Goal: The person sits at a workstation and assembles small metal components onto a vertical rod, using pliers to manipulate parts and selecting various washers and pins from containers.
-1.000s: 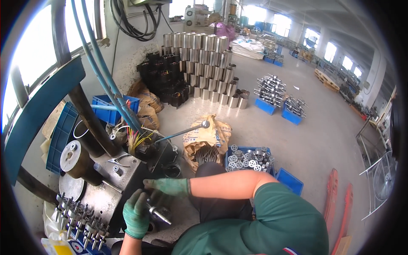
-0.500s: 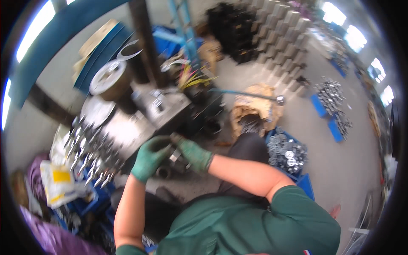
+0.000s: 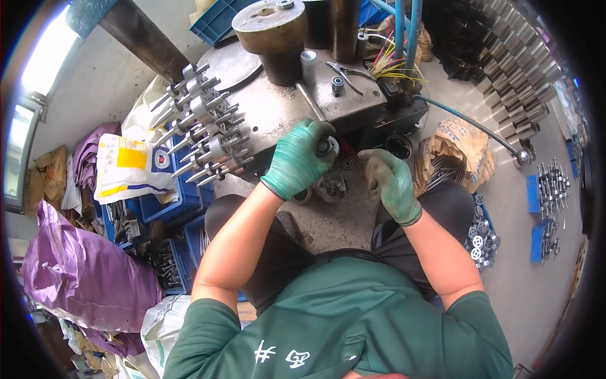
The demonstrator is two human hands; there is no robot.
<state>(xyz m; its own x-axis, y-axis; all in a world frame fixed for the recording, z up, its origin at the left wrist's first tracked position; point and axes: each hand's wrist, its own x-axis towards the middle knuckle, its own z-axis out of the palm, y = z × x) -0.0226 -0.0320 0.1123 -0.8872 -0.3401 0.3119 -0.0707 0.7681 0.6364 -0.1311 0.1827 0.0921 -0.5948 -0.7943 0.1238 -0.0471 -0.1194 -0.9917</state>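
Note:
My left hand (image 3: 298, 156), in a green glove, is closed round a round metal part (image 3: 327, 147) with a ring-shaped end, just in front of the steel bench. Most of that part is hidden by the fingers. My right hand (image 3: 394, 186), gloved in green with dirty fingertips, hangs a little to the right, fingers bent but apart, and I see nothing in it. Between and below the hands are a small ring (image 3: 347, 163) and a round metal container (image 3: 331, 187). On the bench (image 3: 278, 126) lie pliers (image 3: 344, 71) and a small cylindrical part (image 3: 338, 85).
Several shafts with metal discs (image 3: 211, 132) stand along the bench's left edge. A heavy round press block (image 3: 270, 31) rises behind. At right are a paper sack (image 3: 464, 148) of rods, a blue-handled rod (image 3: 470, 123) and stacked metal tubes (image 3: 517, 82). A purple sack (image 3: 88, 271) sits at left.
My hands were together at a metal part; now they are apart, with the right moved away from the left. The view has swung, and the bench now sits farther right in the picture.

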